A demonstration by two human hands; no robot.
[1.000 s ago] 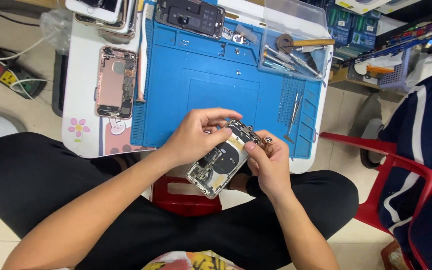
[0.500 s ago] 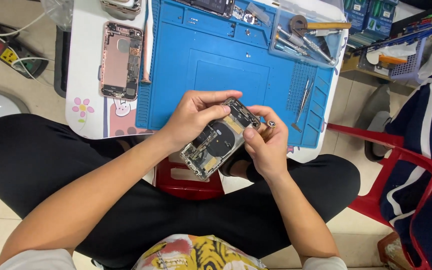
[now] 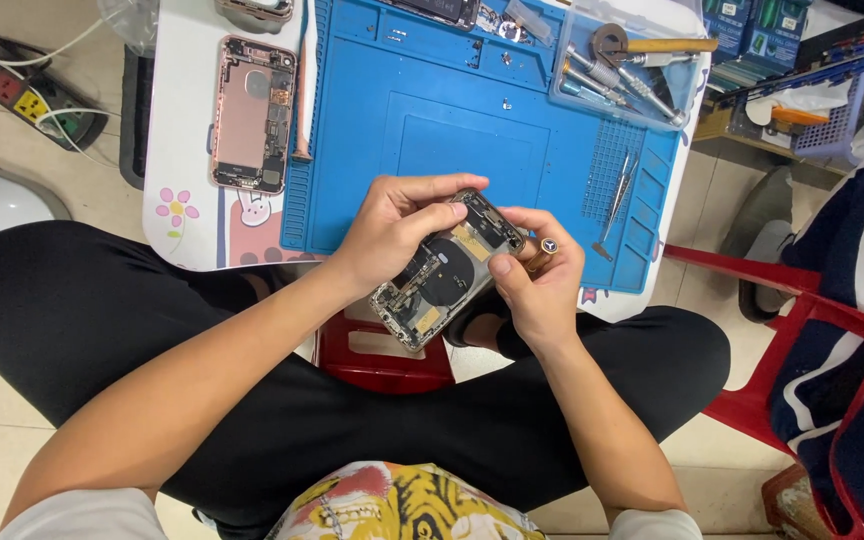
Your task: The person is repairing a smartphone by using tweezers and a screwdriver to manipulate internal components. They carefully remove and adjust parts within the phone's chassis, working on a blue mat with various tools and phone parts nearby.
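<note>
Two hands on one opened phone chassis (image 3: 442, 275); left hand (image 3: 392, 232) gripping upper edge, right hand (image 3: 537, 285) clasping screwdriver (image 3: 542, 250), thumb pressing frame. Step judged: internal fastener work; next move calls for steady tip alignment.

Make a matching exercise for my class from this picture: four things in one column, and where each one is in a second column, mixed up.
Things
1. opened phone
2. pink phone shell
3. tweezers
4. power strip

Places
A. on the floor, left of the table
B. on the right part of the blue mat
C. held between the left hand and the right hand
D. on the white table, left of the blue mat

Pairs: 1-C, 2-D, 3-B, 4-A
</note>
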